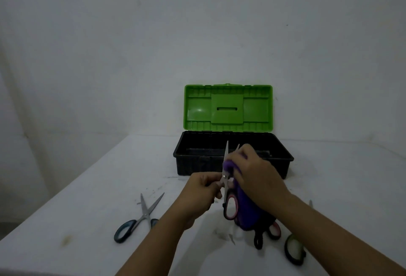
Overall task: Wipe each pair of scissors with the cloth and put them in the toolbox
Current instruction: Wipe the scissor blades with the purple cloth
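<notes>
The pink-handled scissors [228, 196] are held above the white table [87, 187], just in front of the toolbox [232, 157], blades spread and pointing up and away, the pink and black handle loops hanging toward the person. One blade rises bare; the other is mostly wrapped in the purple cloth [243, 207], which trails down past the handles to a dark edge and loop near the table.

The left hand [203, 190] pinches the scissors near the pivot, fingers curled in on the blade. The right hand [252, 170] is curled over the cloth, pressing it round the far blade.

The toolbox stands open behind the hands, black tray facing up, green lid [227, 108] upright against the wall; the hands and blades hide part of its front wall. To the left, teal-handled scissors [140, 218] lie on the table, blades apart. To the right, partly hidden under the right forearm, lie green-handled scissors [294, 249]; another pink handle [275, 230] shows just beside the hanging cloth.

No readable writing shows on anything
</notes>
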